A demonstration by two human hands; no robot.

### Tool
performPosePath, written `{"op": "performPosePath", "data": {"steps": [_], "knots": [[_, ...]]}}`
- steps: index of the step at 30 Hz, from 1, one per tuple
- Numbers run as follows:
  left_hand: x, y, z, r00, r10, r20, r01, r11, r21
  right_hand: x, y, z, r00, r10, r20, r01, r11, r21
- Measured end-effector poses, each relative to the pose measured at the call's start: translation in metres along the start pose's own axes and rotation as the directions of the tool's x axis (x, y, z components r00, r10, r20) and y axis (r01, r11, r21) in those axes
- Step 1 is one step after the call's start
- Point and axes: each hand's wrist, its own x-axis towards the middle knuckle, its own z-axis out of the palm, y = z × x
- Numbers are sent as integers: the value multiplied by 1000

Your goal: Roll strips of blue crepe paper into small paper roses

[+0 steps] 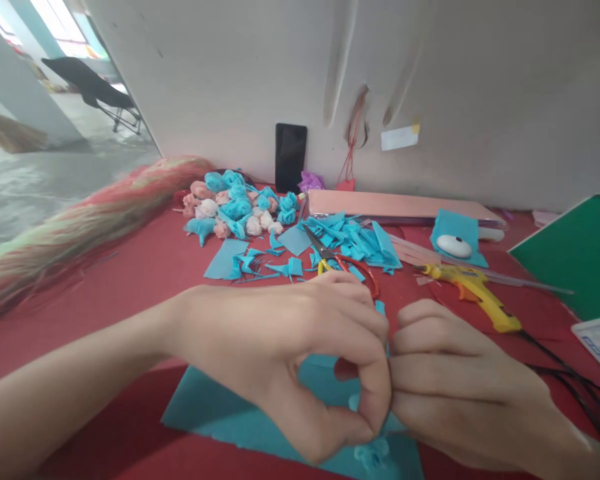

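My left hand (320, 360) is closed in a pinch, thumb and index finger pressed together. Against it my right hand (455, 387) has its fingers curled in. Between the fingertips shows a bit of blue crepe paper (394, 424), mostly hidden by the hands. Just below the pinch is a small blue paper flower (373, 455); whether it joins the held piece I cannot tell. Under both hands a large blue paper sheet (215, 403) lies on the red surface (105, 293). Scissors (325, 248) with red and yellow handles rest beyond my left hand.
A pile of blue, pink and white paper flowers (237, 207) lies at the back left. Blue scraps (350, 237) surround the scissors. A yellow glue gun (480, 290) with a cord sits right, near a white oval device (454, 246). A black phone (290, 157) leans on the wall.
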Motion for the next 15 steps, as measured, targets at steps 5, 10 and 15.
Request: {"op": "performPosePath", "data": {"steps": [5, 10, 15], "knots": [[3, -1, -4, 998, 26, 58, -24, 1000, -20, 2, -6, 2, 955, 206, -215, -147, 954, 262], [1, -3, -3, 999, 32, 37, -29, 997, -77, 1, -8, 2, 963, 188, -195, -132, 954, 268], [1, -4, -3, 998, 24, 63, -17, 994, -107, 0, -4, 1, 965, 166, -205, -119, 968, 222]]}}
